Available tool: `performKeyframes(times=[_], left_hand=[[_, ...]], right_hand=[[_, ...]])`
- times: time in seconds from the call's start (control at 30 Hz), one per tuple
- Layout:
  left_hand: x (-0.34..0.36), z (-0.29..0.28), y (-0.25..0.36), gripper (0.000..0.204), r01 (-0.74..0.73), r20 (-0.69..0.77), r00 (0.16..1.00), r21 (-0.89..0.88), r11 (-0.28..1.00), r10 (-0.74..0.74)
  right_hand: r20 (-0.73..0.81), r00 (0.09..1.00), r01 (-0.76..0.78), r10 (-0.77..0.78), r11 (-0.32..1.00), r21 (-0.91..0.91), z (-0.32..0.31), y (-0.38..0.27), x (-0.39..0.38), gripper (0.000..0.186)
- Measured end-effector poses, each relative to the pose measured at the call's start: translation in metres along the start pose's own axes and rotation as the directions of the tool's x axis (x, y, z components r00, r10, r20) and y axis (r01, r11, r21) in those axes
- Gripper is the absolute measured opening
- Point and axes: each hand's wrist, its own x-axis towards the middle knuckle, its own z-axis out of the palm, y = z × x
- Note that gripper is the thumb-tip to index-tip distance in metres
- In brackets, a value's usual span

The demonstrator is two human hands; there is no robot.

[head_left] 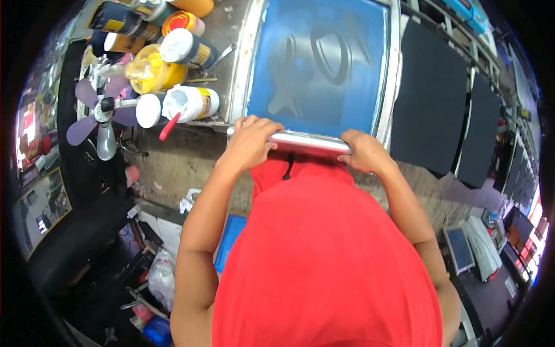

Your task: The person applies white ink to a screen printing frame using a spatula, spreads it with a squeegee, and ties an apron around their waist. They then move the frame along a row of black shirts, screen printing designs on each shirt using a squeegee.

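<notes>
Head view: nearest the lens was a red shirt [324,254], with both forearms reaching past it. The left hand [250,141] and right hand [368,153] met a silver bar [309,140] along the near edge of the blue screen [321,69], just in front of the shirt. Each grip pinched the bar, fingers curled over its top and thumb on the near side; the hands sat well apart towards its ends, which probably kept it level and shared the load. Whether the bar was part of the screen's frame or separate, I could not tell.

The screen lay beyond it, straight ahead of the person, a central place that likely let both arms work evenly. Its mesh carried blurred grey shapes inside a pale frame [396,52].

Right of the frame, two black sheets [430,95] lay side by side, perhaps spread that way to stay flat and separate. To the left, on the desk [231,20], a white tub [207,104] lay nearest, a red handle [169,127] jutting from its mouth, presumably left there for easy grasping. Behind it came a yellow tub [173,75], a white-lidded bottle [188,47] and an orange tub [184,24], crowded together, probably to leave the screen's side free. A fan [103,113] stood farther left of them.
</notes>
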Motion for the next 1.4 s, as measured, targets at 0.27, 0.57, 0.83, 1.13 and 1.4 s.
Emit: performKeyframes(times=[0.27, 0.57, 0.83, 1.13, 1.4], left_hand=[[0.005, 0.0, 0.01, 0.043, -0.055, -0.301, 0.95, 0.092, 0.994, 0.08], [0.027, 0.04, -0.012, 0.049, -0.046, -0.465, 0.882, 0.072, 0.996, 0.074], [-0.099, 0.042, -0.087, 0.028, 0.138, -0.646, 0.673, -0.367, 0.92, -0.359], [-0.131, -0.09, -0.075, 0.051, -0.024, -0.781, 0.555, -0.359, 0.933, -0.287], [-0.146, -0.173, -0.068, 0.013, 0.4, -0.416, 0.864, 0.224, 0.889, -0.284]], right_hand=[[-0.415, 0.887, 0.123, -0.2, 0.971, -0.205, -0.01, -0.003, -0.017, 0.035], [-0.367, 0.917, -0.177, 0.154, 0.984, -0.029, -0.001, 0.032, 0.042, 0.052], [-0.567, 0.802, 0.011, -0.185, 0.955, -0.297, -0.003, -0.035, 0.082, 0.076], [-0.57, 0.604, 0.709, -0.557, 0.702, 0.066, 0.082, -0.271, 0.247, 0.103], [-0.524, 0.666, 0.684, -0.531, 0.714, 0.147, 0.053, -0.276, 0.218, 0.094]])
